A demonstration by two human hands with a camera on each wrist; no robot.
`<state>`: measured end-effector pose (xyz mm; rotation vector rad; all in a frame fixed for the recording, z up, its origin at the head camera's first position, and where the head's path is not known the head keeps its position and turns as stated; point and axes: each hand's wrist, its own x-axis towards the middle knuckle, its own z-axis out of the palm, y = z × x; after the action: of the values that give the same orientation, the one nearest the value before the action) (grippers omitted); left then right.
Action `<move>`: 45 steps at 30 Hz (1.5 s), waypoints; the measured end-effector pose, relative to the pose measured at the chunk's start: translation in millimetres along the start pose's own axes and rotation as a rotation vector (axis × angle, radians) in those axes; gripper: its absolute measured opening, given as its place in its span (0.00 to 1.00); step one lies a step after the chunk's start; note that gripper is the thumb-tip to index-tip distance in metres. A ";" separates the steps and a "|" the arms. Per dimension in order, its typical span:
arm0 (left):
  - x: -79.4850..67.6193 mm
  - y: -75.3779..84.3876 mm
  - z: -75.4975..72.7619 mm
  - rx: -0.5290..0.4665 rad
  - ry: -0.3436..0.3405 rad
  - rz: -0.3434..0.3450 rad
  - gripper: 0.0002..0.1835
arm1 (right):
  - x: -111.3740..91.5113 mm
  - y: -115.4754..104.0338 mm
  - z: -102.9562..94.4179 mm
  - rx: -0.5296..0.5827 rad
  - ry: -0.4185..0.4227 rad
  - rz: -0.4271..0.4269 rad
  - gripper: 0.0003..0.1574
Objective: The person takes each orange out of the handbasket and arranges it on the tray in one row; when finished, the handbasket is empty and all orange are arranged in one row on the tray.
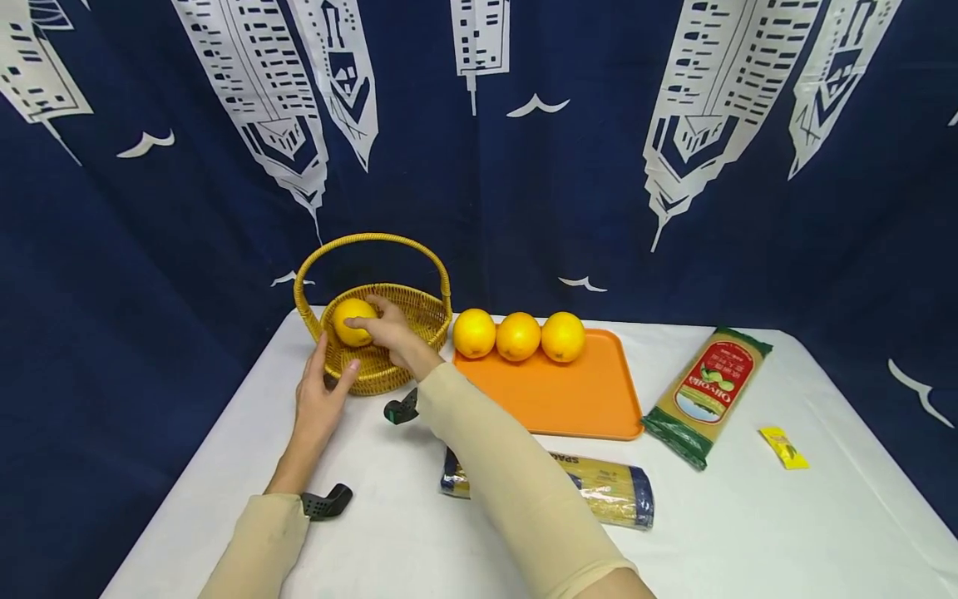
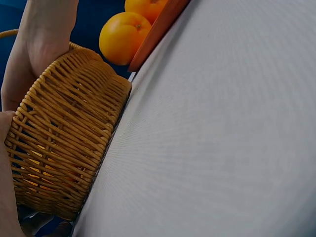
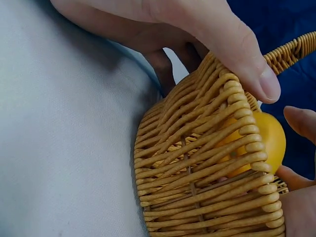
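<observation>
A wicker basket (image 1: pixel 374 380) with an arched handle stands at the back left of the table. My left hand (image 1: pixel 318 405) holds its near left side, the thumb by the rim and the fingers around the outside. Inside the basket my right hand (image 1: pixel 392 331) grips an orange (image 1: pixel 355 323), its thumb over the fruit. The right wrist view shows this orange (image 3: pixel 272 140) past the woven wall (image 3: pixel 197 173), with the left thumb over the rim. The wicker partly hides the right fingers.
Three oranges (image 1: pixel 519 336) sit in a row on an orange tray (image 1: pixel 554 399) right of the basket. A spaghetti pack (image 1: pixel 614 491) lies partly under the right forearm. Farther right are a green-ended Olivoila pack (image 1: pixel 707 395) and a small yellow packet (image 1: pixel 783 448).
</observation>
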<state>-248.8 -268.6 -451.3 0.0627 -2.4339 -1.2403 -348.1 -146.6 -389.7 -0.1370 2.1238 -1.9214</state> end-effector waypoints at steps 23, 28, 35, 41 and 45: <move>-4.2 5.8 6.5 -0.012 -0.015 0.002 0.42 | -30.9 -15.9 -25.9 -0.319 0.043 -0.132 0.47; -5.8 3.2 4.5 -0.001 -0.020 -0.003 0.42 | -44.6 -25.1 -43.8 -0.349 0.019 -0.147 0.48; -3.4 5.7 -1.6 -0.001 -0.012 0.002 0.42 | -65.8 -37.0 -73.2 -0.319 -0.040 -0.197 0.48; -6.0 6.1 -1.7 -0.015 -0.007 0.016 0.41 | -89.8 -46.2 -106.2 -0.267 -0.042 -0.194 0.45; -8.0 5.3 -0.8 -0.015 -0.002 0.011 0.41 | -107.3 -53.9 -132.4 -0.252 -0.002 -0.194 0.42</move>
<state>-240.4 -264.2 -449.4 0.0438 -2.4227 -1.2541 -286.2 1.5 -310.9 -0.4091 2.4228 -1.7389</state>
